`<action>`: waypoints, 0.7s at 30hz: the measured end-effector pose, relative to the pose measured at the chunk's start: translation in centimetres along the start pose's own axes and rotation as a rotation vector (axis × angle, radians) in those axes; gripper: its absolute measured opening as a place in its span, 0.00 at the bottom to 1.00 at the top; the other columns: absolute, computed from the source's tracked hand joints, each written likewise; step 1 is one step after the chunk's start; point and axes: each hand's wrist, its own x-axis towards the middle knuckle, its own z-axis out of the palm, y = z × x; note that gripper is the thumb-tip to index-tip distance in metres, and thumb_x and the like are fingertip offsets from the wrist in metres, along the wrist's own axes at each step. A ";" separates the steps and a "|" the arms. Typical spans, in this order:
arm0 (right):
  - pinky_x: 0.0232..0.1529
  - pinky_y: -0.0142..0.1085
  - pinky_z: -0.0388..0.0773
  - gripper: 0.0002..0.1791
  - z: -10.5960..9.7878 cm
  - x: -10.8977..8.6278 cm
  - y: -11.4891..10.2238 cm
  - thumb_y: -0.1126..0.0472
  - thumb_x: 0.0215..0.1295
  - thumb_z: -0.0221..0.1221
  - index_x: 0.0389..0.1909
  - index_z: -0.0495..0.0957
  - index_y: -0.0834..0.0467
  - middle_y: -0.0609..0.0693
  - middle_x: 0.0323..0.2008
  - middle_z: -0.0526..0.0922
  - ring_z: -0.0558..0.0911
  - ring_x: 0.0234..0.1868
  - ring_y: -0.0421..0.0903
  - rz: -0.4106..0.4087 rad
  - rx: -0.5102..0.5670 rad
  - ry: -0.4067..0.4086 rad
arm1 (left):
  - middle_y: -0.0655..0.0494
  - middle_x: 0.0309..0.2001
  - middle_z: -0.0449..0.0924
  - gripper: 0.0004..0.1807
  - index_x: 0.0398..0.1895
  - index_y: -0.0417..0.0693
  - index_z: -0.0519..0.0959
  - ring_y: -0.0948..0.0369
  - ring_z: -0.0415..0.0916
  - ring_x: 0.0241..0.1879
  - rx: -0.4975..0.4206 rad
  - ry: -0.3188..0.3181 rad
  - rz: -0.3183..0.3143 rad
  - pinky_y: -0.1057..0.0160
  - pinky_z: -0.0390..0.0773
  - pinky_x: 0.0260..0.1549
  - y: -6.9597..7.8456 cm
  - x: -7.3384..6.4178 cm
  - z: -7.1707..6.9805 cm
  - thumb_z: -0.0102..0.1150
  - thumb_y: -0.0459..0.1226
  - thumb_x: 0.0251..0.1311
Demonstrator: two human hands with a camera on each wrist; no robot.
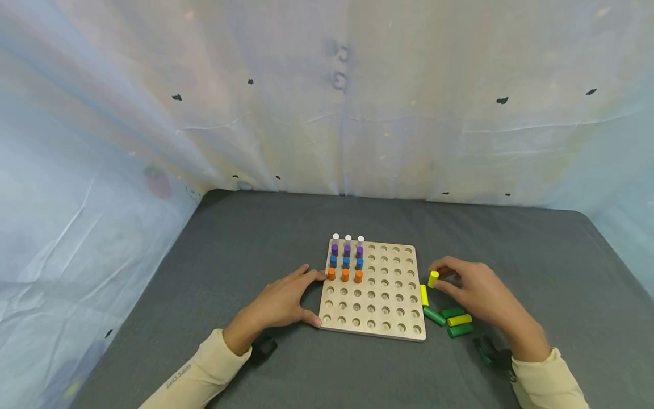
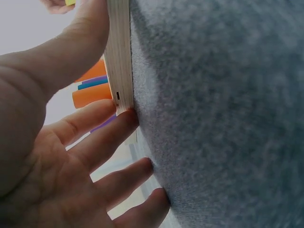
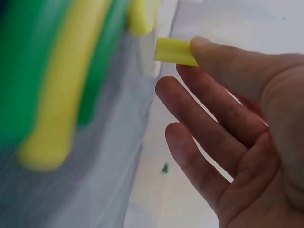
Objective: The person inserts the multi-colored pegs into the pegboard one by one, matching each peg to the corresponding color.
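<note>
A square wooden pegboard (image 1: 378, 326) with rows of round holes lies on the table. In its left three columns stand white pegs (image 1: 348, 239), purple pegs (image 1: 347, 250), blue pegs (image 1: 346, 262) and orange pegs (image 1: 344, 275), three of each. My left hand (image 1: 281, 300) touches the board's left edge, thumb near the front corner and fingers further back; its fingers (image 2: 114, 137) look fairly straight in the left wrist view. Just off the board's right edge, my right hand (image 1: 475, 287) pinches a yellow peg (image 3: 175, 51) between thumb and fingers, above the table.
Beside the board's right edge lies another yellow peg (image 1: 424, 295). Several green pegs (image 1: 461, 330) and one more yellow peg (image 1: 459, 320) lie loose near the right wrist. The table (image 1: 255, 227) has a dark grey cover, with pale sheeting (image 1: 398, 125) hanging behind it.
</note>
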 end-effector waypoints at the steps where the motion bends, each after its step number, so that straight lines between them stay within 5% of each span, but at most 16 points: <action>1: 0.42 0.49 0.82 0.14 0.0 0.2 -0.4 0.58 0.63 0.67 0.49 0.81 0.50 0.45 0.43 0.88 0.87 0.45 0.48 -0.008 0.002 0.002 | 0.45 0.78 0.55 0.48 0.69 0.68 0.68 0.46 0.54 0.77 0.000 -0.005 0.000 0.26 0.60 0.62 0.0 0.0 0.0 0.79 0.55 0.40; 11: 0.44 0.47 0.82 0.15 1.2 2.4 -4.9 0.58 0.64 0.66 0.52 0.82 0.52 0.47 0.44 0.88 0.87 0.46 0.47 -0.081 0.066 -0.018 | 0.47 0.78 0.56 0.49 0.71 0.67 0.68 0.48 0.52 0.78 0.007 -0.034 0.019 0.28 0.60 0.64 0.1 0.0 -0.3 0.78 0.56 0.41; 21: 0.46 0.44 0.81 0.13 2.7 4.2 -9.1 0.56 0.65 0.66 0.50 0.83 0.47 0.41 0.44 0.88 0.86 0.46 0.41 -0.147 0.111 -0.036 | 0.61 0.75 0.64 0.53 0.74 0.59 0.66 0.49 0.49 0.79 0.030 -0.030 0.103 0.33 0.60 0.67 0.1 -0.5 -0.6 0.79 0.52 0.40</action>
